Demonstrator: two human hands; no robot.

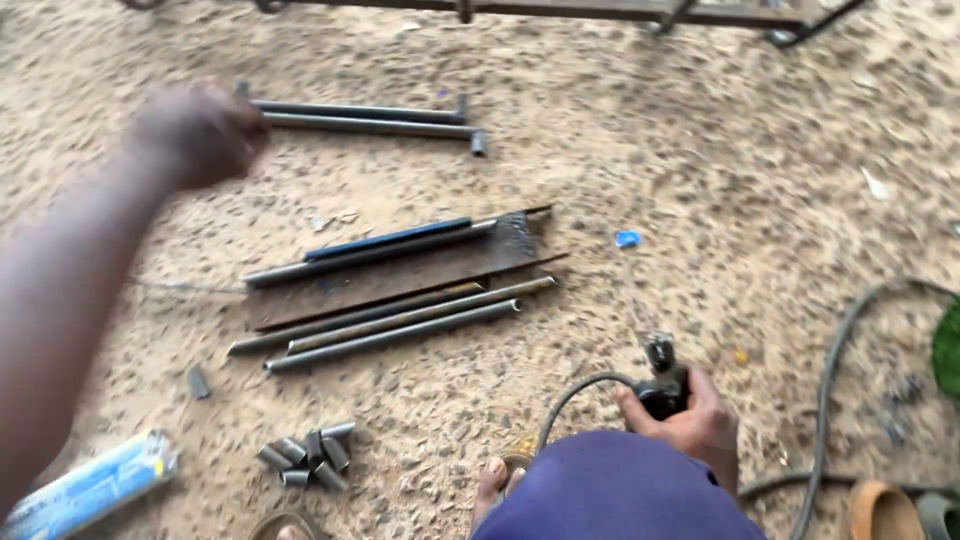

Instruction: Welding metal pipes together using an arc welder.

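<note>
Sandy ground (700,180); blurred left hand (195,130), right hand (690,415) half-hidden on black tool (662,385).

A small black tool (662,385) with a metal tip pointing to 12 o'clock sits gripped at 5 o'clock, its black cord (575,395) curving off toward 9 o'clock.

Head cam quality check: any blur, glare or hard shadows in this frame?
Head view: the left hand and its forearm are smeared by motion blur, outline soft; the right hand gripping the black tool is sharper; the metal rods and the short tube pieces on the sandy ground read fairly clearly; light is flat and diffuse, no hard shadows, no glare.
</note>
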